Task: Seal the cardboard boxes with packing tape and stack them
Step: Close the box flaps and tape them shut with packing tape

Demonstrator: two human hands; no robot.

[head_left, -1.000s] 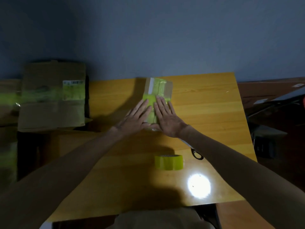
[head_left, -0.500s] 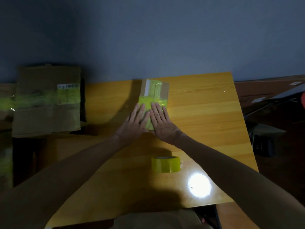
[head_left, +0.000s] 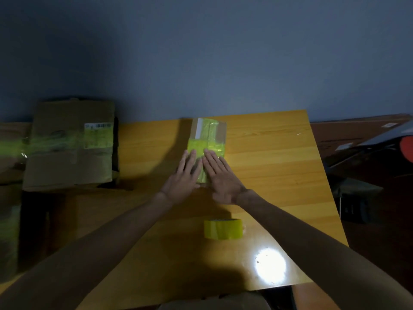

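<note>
Room's pretty dim, so a lot here is murky: the far right of the frame is just dark shapes with a red blob (head_left: 407,148) cut off at the edge, and I can't tell what any of it is. The label (head_left: 97,125) on the big cardboard box (head_left: 69,153) at the left is too blurry to read, and whatever sits left of and below that box is smeared and cropped. There's a bright glare patch (head_left: 270,264) on the table (head_left: 279,175) at the lower right that washes out the wood there. The small box (head_left: 209,136), wrapped in yellow-green tape, lies at the middle of the table's far edge right by the wall (head_left: 201,63), and its near half is hidden under the hands. The left hand (head_left: 183,177) and right hand (head_left: 221,177) both lie flat on top of it, side by side, fingers (head_left: 191,158) straight and laid close together, pressing down on the tape and gripping nothing. The tape roll (head_left: 223,228) stands on its edge nearer the person, apart from the hands, between the forearms. Bare wood runs to the right of the small box out to the table's right edge, and some to its left before the big box.
</note>
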